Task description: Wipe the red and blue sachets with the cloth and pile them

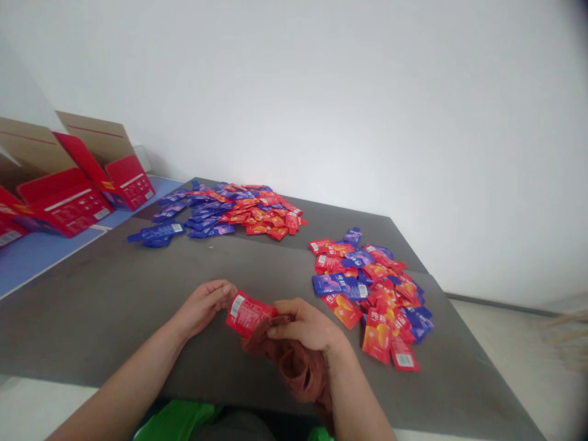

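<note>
A red pouch [245,313] with a white barcode label is stretched between my two hands above the dark table. My left hand [209,304] pinches the pouch at its left upper corner. The fingers of my right hand [303,324] are closed on the pouch's right end together with a brown cloth [298,370]. This cloth hangs crumpled below my right palm and touches the pouch's lower edge. Just to the right of my right hand lies a loose pile of red and purple pouches [377,331].
A second heap of red and purple pouches [257,214] lies at the table's far side. On the left, open red cartons [67,202] stand on a blue surface [55,254]. The grey table [114,300] ends near a white wall [321,110].
</note>
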The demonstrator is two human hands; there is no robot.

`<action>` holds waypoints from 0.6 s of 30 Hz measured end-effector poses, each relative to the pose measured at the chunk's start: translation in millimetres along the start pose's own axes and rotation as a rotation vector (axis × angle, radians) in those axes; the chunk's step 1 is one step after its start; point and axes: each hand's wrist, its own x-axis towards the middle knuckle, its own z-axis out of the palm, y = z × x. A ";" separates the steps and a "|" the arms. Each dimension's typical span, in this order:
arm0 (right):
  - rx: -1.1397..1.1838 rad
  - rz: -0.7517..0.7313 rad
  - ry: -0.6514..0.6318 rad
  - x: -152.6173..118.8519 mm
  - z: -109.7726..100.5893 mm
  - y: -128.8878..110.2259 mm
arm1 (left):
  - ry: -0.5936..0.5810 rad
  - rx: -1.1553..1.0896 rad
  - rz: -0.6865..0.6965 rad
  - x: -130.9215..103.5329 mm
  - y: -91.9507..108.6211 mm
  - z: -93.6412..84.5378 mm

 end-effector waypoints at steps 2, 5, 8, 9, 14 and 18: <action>0.000 0.021 0.005 3.5 0.1 -1.1 | -0.006 0.022 0.006 -0.6 0.3 0.9; 0.004 0.018 -0.010 7.8 -2.0 -4.4 | -0.038 0.051 0.001 -1.9 2.6 3.3; -0.032 0.004 -0.055 11.2 -4.9 -8.2 | -0.089 0.089 -0.030 -3.4 4.1 5.3; -0.050 0.004 -0.065 12.7 -5.7 -8.8 | -0.111 0.108 -0.040 -3.8 4.0 5.5; -0.138 0.025 -0.035 22.8 -11.2 -4.4 | -0.182 0.159 -0.073 -5.3 1.9 6.3; -0.374 0.081 0.117 27.2 -18.6 3.0 | -0.212 0.210 -0.097 -5.5 4.8 10.9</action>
